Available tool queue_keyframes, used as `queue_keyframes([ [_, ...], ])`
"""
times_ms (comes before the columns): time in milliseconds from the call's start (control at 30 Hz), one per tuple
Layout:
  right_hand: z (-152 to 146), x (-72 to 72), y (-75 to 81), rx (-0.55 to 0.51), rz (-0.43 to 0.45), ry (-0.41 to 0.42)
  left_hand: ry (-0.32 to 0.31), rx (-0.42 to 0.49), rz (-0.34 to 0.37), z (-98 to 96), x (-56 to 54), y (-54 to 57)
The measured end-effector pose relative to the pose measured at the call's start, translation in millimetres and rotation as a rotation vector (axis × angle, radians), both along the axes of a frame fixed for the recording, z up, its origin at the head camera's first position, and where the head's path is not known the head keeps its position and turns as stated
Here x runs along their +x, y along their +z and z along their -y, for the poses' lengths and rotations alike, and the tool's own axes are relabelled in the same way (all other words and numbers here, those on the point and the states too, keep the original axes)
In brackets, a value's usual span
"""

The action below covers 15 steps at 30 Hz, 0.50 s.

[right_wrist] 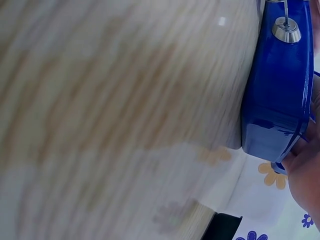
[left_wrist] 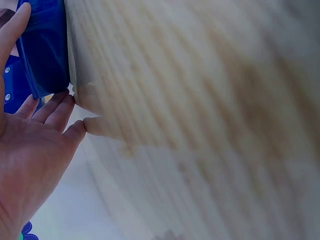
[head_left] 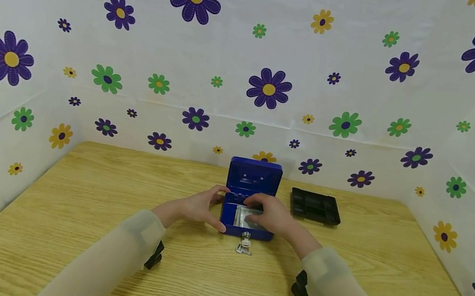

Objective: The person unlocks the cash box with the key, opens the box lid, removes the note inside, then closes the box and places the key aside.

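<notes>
A blue metal cash box (head_left: 229, 229) stands on the wooden table with its lid (head_left: 255, 173) raised. My left hand (head_left: 196, 206) spans the box's left side, thumb at the front corner and straight fingers touching toward the back, as the left wrist view also shows. From the right, my right hand (head_left: 275, 215) reaches into the box, bent fingers over a clear packet (head_left: 245, 216) with pale paper-like contents; I cannot tell whether it pinches the packet. Keys (head_left: 245, 245) hang from the front lock (right_wrist: 286, 31).
A black compartment tray (head_left: 316, 207) lies to the right of the box. The wooden table (head_left: 204, 289) reaches back to a white flower-print cloth (head_left: 226, 46) that rises behind and on both sides.
</notes>
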State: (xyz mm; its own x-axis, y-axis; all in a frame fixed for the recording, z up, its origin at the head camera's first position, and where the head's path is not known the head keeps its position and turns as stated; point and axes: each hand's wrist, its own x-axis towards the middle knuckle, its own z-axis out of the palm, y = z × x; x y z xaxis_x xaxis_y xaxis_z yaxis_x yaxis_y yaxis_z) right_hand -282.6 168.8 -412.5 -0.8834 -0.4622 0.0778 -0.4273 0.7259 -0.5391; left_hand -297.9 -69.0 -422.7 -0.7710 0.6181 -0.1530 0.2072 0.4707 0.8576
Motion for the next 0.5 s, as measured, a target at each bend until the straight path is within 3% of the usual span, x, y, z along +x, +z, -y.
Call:
queue_keyframes([
  [333, -0.9, 0.3, 0.2, -0.089, 0.003, 0.004, -0.004, 0.002, 0.0, 0.0, 0.5, -0.8],
  [500, -0.6, 0.1, 1.7, -0.077, 0.026, -0.001, 0.002, -0.014, -0.003, -0.4, -1.0, -1.5],
])
